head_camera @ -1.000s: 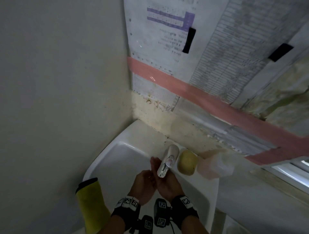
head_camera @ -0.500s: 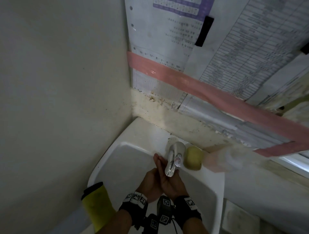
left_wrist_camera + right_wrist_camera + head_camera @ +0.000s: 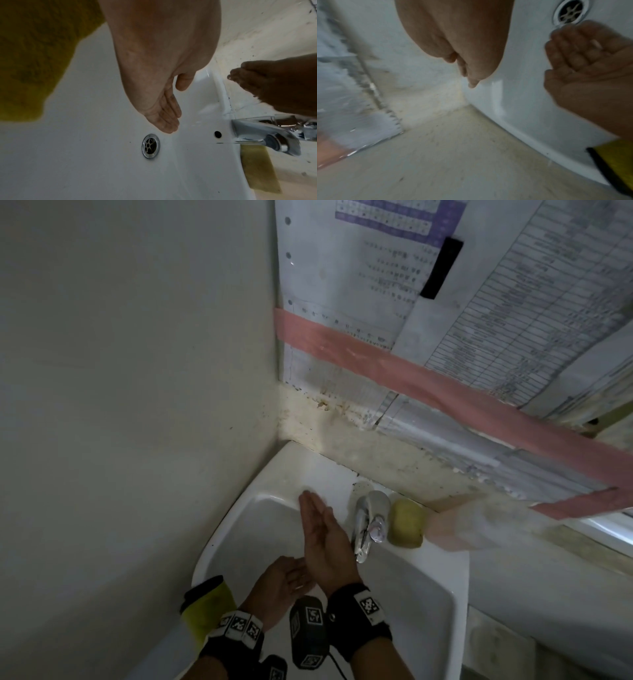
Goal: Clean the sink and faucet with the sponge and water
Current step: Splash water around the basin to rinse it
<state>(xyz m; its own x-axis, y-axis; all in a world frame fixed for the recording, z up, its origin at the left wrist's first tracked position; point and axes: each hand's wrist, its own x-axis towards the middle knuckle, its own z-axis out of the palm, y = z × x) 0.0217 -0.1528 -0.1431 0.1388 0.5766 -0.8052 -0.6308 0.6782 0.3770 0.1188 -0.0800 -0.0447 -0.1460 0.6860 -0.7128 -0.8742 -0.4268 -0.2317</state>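
The white sink [image 3: 455, 570] sits in a wall corner, with its drain [image 3: 150, 146] in the basin floor. The chrome faucet [image 3: 368, 522] stands on the back rim. A yellow sponge [image 3: 407, 523] lies on the rim just right of it. My right hand [image 3: 318, 529] stretches flat over the basin, left of the spout, fingers straight and holding nothing. My left hand [image 3: 284, 578] lies below it, palm up, fingers relaxed and empty. From the left wrist the left hand [image 3: 164, 115] hovers above the drain, with the faucet [image 3: 267, 134] and sponge [image 3: 257, 169] to its right.
A yellow cloth with a black edge [image 3: 205, 607] hangs over the sink's left rim. A pale pink bottle [image 3: 455, 525] lies on the ledge right of the sponge. Walls close in on the left and behind, with papers and pink tape [image 3: 411, 368] above.
Both hands were pressed together under the spout. They have shifted left of the faucet, and the right hand has slid forward past the left.
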